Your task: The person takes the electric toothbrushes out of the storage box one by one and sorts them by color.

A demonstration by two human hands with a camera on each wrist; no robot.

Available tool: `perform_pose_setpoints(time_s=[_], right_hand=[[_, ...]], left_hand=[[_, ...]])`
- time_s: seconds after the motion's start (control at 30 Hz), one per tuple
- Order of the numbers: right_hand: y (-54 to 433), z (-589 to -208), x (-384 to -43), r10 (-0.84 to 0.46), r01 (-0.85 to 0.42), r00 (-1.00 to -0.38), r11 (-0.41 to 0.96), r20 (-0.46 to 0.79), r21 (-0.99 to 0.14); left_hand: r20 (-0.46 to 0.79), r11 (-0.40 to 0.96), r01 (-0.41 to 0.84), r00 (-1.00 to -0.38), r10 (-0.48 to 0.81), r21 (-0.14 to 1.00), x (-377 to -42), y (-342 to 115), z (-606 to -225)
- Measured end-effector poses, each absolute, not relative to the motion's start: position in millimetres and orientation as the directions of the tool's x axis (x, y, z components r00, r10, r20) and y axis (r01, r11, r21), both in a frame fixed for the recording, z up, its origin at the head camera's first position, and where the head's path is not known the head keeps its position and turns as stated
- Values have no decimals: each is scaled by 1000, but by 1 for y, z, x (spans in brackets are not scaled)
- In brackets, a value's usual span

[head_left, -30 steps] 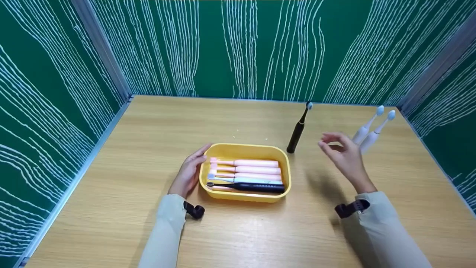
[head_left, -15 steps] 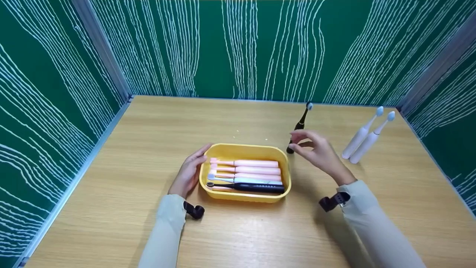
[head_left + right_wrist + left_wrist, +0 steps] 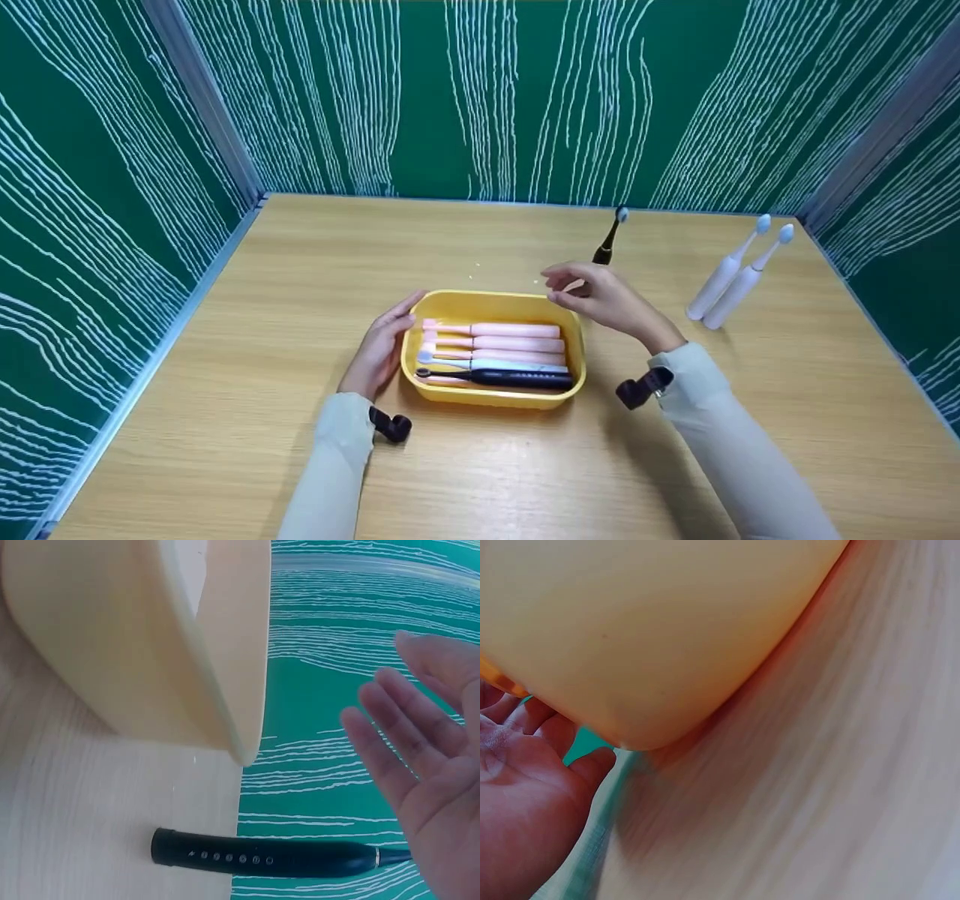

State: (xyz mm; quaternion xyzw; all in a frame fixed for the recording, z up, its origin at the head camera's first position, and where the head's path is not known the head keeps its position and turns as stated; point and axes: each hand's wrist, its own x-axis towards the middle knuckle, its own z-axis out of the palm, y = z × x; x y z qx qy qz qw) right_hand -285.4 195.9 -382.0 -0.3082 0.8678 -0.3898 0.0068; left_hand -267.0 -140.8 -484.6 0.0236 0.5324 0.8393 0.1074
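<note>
A yellow plastic box holds several electric toothbrushes lying side by side: pink toothbrushes, a pale bluish-white one and a black toothbrush at the near side. My left hand rests against the box's left end, its fingers touching the outer wall; in the left wrist view the palm faces the box. Over the far right corner hovers my right hand, loosely bent and holding nothing. Behind it stands another black toothbrush, its lower handle hidden in the head view but visible in the right wrist view.
Two white toothbrushes stand upright side by side at the right of the wooden table. Small white specks lie behind the box. Green panels with white wavy lines enclose the back and sides.
My right hand has moved left from beside the white toothbrushes, past the standing black toothbrush, to the box's far right corner. The left hand and box have stayed put.
</note>
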Motion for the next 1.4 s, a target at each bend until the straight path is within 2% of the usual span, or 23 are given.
perform_pose_setpoints(time_s=[0.17,0.43,0.73,1.4], right_hand=[[189,-380,-290,-563,-466,-819,544,109,-697],[180,-381,-296,-603,-485,-793,539,87,-688],[169,-382,-302,-589,-417,-806,628,-51,-657],[148,-392,-309,-597,-385,-780,695,-189,-607]], left_hand=[[-80,-414,-165,-974,213,895,-268,-142,-486],[-97,-412,-173,-976,197,894,-267,-142,-483],[-102,-398,-175,-975,197,900,-267,-142,-483],[-90,-384,-160,-977,194,909,-265,-141,-482]])
